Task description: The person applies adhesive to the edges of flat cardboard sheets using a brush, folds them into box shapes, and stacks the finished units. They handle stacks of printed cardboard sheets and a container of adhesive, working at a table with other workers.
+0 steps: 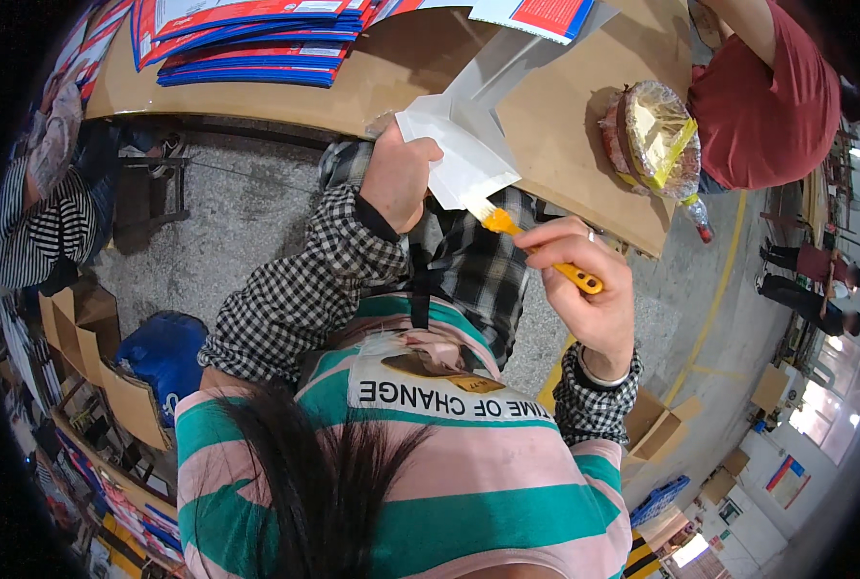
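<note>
The counter (565, 125) is apparently supporting the far part of a white card (464, 145); its creased, angled near end is overhanging the edge, where the left hand (398, 179) is gripping it, probably for steadiness. A film-lined tub (625, 130) is standing at right, likely for easy reach. The right hand (589, 285) is grasping a yellow brush (500, 222), its bristles apparently meeting the card.

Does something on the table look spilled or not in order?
No spill stands out. The stack at the left of the table looks slightly askew: its upper pieces jut past the lower ones.
</note>
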Motion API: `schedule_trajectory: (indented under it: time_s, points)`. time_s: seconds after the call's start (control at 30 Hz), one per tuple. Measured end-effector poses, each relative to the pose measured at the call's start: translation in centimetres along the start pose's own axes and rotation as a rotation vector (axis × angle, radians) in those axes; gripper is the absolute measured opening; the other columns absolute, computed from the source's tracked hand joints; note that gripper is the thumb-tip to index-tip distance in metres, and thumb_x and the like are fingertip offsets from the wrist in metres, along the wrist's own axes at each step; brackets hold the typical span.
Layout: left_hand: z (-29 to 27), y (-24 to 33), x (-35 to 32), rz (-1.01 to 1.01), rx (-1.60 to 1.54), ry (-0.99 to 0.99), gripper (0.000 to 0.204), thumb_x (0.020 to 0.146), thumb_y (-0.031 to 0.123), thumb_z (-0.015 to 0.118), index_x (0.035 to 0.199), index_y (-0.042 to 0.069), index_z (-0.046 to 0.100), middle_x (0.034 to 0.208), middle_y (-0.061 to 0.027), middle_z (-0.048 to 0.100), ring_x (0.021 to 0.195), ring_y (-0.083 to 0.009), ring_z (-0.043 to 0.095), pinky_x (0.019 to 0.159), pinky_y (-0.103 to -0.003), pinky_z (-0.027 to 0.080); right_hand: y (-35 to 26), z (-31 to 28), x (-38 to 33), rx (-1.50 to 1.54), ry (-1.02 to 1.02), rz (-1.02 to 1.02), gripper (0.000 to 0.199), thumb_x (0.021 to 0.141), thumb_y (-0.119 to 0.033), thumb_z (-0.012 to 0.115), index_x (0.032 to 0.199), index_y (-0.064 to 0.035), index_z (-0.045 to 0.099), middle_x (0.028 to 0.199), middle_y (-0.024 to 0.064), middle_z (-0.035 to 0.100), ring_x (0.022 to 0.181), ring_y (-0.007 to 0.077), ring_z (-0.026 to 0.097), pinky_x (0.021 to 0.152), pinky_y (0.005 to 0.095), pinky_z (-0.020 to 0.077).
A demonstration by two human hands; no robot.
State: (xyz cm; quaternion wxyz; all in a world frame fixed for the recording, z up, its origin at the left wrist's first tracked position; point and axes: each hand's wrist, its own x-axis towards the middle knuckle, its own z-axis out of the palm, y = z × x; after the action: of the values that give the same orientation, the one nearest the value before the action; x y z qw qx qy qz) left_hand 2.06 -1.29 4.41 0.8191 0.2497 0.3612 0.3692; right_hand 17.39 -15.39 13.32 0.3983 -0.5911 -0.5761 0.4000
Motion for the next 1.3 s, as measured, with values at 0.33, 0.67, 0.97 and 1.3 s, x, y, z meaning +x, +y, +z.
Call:
schedule_trajectory:
  time_s: [0.33,0.67,0.97,1.3]
  points:
    - [0.3,0.1,-0.1,-0.020,-0.004,-0.004,0.046,0.074,-0.007,0.039,0.120,-0.007,0.040,0.111,-0.0179,0.055,0.101,-0.0291,0.059,0.086,-0.038,0.050,0.0,-0.5,0.4,-0.004,0.054,-0.026,0.013,0.069,0.005,0.052,0.079,0.0011,0.060,0.094,0.0125,0.065,0.083,0.0213,0.059,0.076,0.0306,0.0454]
    - [-0.1,-0.2,0.2,-0.036,-0.019,0.060,0.046,0.073,-0.007,0.039,0.118,-0.007,0.041,0.110,-0.0177,0.055,0.099,-0.0290,0.060,0.084,-0.038,0.052,1.0,-1.5,0.4,0.005,0.175,-0.001,0.012,0.071,0.004,0.052,0.080,0.0023,0.059,0.095,0.0115,0.064,0.079,0.0157,0.057,0.071,0.0255,0.0441]
    - [-1.0,-0.7,0.6,-0.038,-0.055,0.022,0.045,0.073,-0.006,0.041,0.118,-0.007,0.042,0.107,-0.0178,0.057,0.097,-0.0282,0.061,0.083,-0.037,0.052,1.2,-1.9,0.5,0.076,0.220,0.026,0.013,0.072,0.006,0.050,0.080,0.0028,0.059,0.095,0.0117,0.064,0.081,0.0144,0.057,0.071,0.0249,0.0432]
    - [-0.1,0.0,0.1,-0.050,-0.001,0.044,0.044,0.074,-0.006,0.041,0.118,-0.008,0.042,0.107,-0.0186,0.057,0.098,-0.0292,0.061,0.084,-0.038,0.052,2.2,-1.7,1.1,0.151,0.282,0.112,0.013,0.076,0.006,0.050,0.083,0.0039,0.060,0.096,0.0100,0.064,0.082,0.0116,0.056,0.073,0.0230,0.0430]
